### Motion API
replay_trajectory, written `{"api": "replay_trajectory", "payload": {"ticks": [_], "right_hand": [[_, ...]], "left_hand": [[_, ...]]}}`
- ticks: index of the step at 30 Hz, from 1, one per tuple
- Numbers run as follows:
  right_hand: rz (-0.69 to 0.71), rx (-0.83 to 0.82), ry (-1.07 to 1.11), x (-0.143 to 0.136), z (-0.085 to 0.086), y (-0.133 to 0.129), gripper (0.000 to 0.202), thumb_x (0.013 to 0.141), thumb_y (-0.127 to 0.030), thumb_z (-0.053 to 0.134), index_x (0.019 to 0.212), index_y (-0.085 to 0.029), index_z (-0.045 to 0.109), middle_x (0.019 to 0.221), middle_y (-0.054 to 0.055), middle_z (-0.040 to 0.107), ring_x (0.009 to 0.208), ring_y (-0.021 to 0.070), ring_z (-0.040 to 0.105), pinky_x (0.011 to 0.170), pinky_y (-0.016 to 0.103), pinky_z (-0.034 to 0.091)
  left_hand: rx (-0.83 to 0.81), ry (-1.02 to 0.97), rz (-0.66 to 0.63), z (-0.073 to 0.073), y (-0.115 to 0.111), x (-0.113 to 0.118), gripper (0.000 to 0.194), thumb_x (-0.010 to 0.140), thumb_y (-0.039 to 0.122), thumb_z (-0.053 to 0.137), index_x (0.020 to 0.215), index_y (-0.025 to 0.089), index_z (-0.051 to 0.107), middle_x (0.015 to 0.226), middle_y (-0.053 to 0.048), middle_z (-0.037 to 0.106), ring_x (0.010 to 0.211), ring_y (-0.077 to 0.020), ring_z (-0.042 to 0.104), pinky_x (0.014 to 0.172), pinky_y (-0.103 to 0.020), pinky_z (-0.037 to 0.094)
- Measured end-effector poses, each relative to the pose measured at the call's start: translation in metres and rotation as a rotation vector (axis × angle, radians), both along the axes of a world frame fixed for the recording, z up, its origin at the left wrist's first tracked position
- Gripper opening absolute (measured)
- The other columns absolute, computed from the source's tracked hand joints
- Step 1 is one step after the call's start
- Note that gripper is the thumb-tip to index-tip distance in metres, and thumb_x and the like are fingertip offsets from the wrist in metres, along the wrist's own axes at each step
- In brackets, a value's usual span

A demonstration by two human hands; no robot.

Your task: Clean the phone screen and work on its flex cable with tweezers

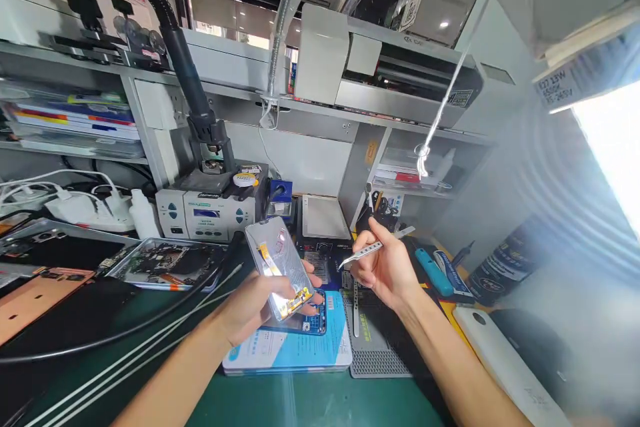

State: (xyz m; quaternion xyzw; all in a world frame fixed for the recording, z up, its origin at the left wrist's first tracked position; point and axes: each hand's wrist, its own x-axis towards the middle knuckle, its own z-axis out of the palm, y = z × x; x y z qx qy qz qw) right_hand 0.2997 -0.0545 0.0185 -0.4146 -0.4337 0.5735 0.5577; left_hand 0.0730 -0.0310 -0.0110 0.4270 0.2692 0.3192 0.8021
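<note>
My left hand (260, 301) grips a phone screen (293, 265) by its lower part, thumb on top and fingers round the far edge. The screen is tilted, and a yellow flex cable and small gold parts show on its face. Between the thumb and fingers of my right hand (393, 270) are metal tweezers (367, 251) with a bent tip, which points left toward the screen without touching it. Below the left hand, a phone body with a blue frame (319, 315) lies on a light-blue box (290, 355), partly hidden by the hand and screen.
Another pair of tweezers (356, 310) rests on a grey mat (383, 363). A hot-air station (205, 213) stands behind, with a black hose (140, 333) crossing the left side. A tray of phone parts (167, 263) lies left. A teal tool (434, 272) and a white phone (505, 360) are right.
</note>
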Motion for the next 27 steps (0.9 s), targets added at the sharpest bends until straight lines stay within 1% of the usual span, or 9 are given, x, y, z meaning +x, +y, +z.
{"api": "replay_trajectory", "payload": {"ticks": [5, 8, 11, 12, 14, 16, 20, 24, 27], "right_hand": [[-0.176, 0.069, -0.177, 0.006, -0.029, 0.003, 0.066, 0.098, -0.070, 0.031, 0.084, -0.015, 0.064, 0.046, -0.010, 0.050, 0.030, 0.0057, 0.043, 0.033, 0.019, 0.036], [-0.254, 0.154, -0.374, 0.005, -0.033, -0.007, 0.056, 0.100, -0.063, 0.040, 0.091, -0.014, 0.066, 0.059, -0.005, 0.061, 0.043, 0.0084, 0.056, 0.041, 0.021, 0.044], [-0.159, 0.253, -0.607, 0.000, -0.031, -0.020, 0.035, 0.091, -0.049, 0.067, 0.101, -0.016, 0.069, 0.086, 0.002, 0.072, 0.074, 0.0155, 0.068, 0.068, 0.031, 0.055], [-0.096, 0.285, -0.680, -0.002, -0.030, -0.024, 0.036, 0.085, -0.046, 0.075, 0.105, -0.017, 0.069, 0.097, 0.004, 0.073, 0.086, 0.0189, 0.069, 0.079, 0.037, 0.055], [0.024, 0.338, -0.808, -0.008, -0.031, -0.030, 0.050, 0.073, -0.045, 0.085, 0.113, -0.021, 0.070, 0.115, 0.007, 0.071, 0.107, 0.0262, 0.065, 0.097, 0.046, 0.048], [0.100, 0.365, -0.913, -0.013, -0.035, -0.034, 0.067, 0.063, -0.048, 0.090, 0.121, -0.023, 0.068, 0.126, 0.010, 0.067, 0.121, 0.0329, 0.057, 0.106, 0.051, 0.041], [0.162, 0.379, -1.048, -0.018, -0.046, -0.033, 0.077, 0.064, -0.055, 0.088, 0.127, -0.020, 0.062, 0.131, 0.014, 0.062, 0.122, 0.0364, 0.055, 0.103, 0.054, 0.042], [0.188, 0.410, -1.110, -0.020, -0.051, -0.034, 0.061, 0.077, -0.052, 0.079, 0.124, -0.019, 0.060, 0.121, 0.010, 0.065, 0.108, 0.0282, 0.063, 0.093, 0.049, 0.050], [0.189, 0.457, -1.135, -0.020, -0.052, -0.036, 0.051, 0.084, -0.047, 0.074, 0.124, -0.018, 0.059, 0.120, 0.009, 0.065, 0.106, 0.0264, 0.063, 0.092, 0.048, 0.051]], "left_hand": [[0.049, 0.001, 0.123, -0.001, 0.008, -0.013, 0.036, 0.069, 0.010, 0.061, 0.104, 0.011, 0.072, 0.096, -0.013, 0.078, 0.089, -0.0347, 0.073, 0.082, -0.046, 0.059], [0.082, -0.017, 0.242, 0.000, 0.013, -0.023, 0.032, 0.070, 0.015, 0.060, 0.099, 0.011, 0.073, 0.092, -0.011, 0.078, 0.086, -0.0309, 0.073, 0.083, -0.042, 0.058], [0.108, -0.041, 0.324, 0.000, 0.016, -0.031, 0.029, 0.071, 0.019, 0.059, 0.095, 0.011, 0.074, 0.089, -0.010, 0.078, 0.085, -0.0290, 0.072, 0.082, -0.038, 0.057], [0.117, -0.049, 0.338, 0.000, 0.016, -0.033, 0.029, 0.071, 0.020, 0.060, 0.095, 0.011, 0.074, 0.087, -0.010, 0.077, 0.084, -0.0291, 0.072, 0.081, -0.038, 0.057], [0.135, -0.067, 0.353, 0.001, 0.016, -0.036, 0.028, 0.070, 0.021, 0.061, 0.092, 0.011, 0.074, 0.084, -0.011, 0.077, 0.080, -0.0296, 0.072, 0.079, -0.038, 0.057], [0.152, -0.088, 0.358, 0.003, 0.014, -0.039, 0.028, 0.068, 0.021, 0.061, 0.090, 0.010, 0.074, 0.081, -0.012, 0.076, 0.076, -0.0295, 0.071, 0.075, -0.039, 0.056], [0.170, -0.130, 0.385, 0.005, 0.001, -0.049, 0.028, 0.068, 0.021, 0.060, 0.091, 0.011, 0.073, 0.078, -0.011, 0.075, 0.072, -0.0288, 0.069, 0.071, -0.040, 0.056], [0.175, -0.156, 0.403, -0.004, -0.021, -0.065, 0.028, 0.068, 0.022, 0.061, 0.092, 0.011, 0.073, 0.078, -0.011, 0.074, 0.073, -0.0295, 0.069, 0.071, -0.042, 0.056], [0.175, -0.157, 0.417, -0.016, -0.040, -0.078, 0.026, 0.070, 0.021, 0.061, 0.090, 0.011, 0.073, 0.076, -0.011, 0.074, 0.073, -0.0295, 0.069, 0.070, -0.043, 0.056]]}}
